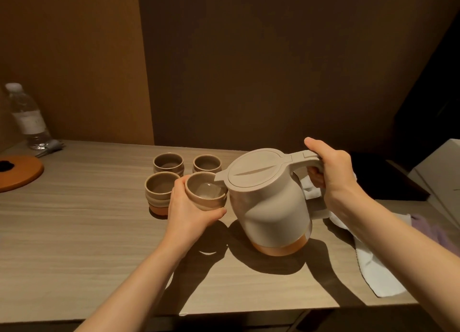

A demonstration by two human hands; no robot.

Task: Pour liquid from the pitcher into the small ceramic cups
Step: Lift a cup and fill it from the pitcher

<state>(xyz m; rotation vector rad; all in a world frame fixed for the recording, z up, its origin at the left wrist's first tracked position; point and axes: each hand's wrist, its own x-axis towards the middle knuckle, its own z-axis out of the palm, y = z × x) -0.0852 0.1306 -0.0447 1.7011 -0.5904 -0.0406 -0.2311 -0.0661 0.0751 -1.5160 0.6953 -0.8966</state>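
Both hands busy: left hand [189,214] fingers hold cup [205,191]; right hand [331,170] fingers grip pitcher [268,207] handle.

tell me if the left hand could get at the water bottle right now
Probably not as things stand: the left hand is holding a cup under the pitcher spout, and the water bottle stands far off at the table's back left corner.

Beige pitcher [270,202] (orange base), grey-brown cups [206,194]

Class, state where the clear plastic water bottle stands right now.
In the head view, the clear plastic water bottle stands at the far left of the wooden table, against the wall, just behind the round orange tray.
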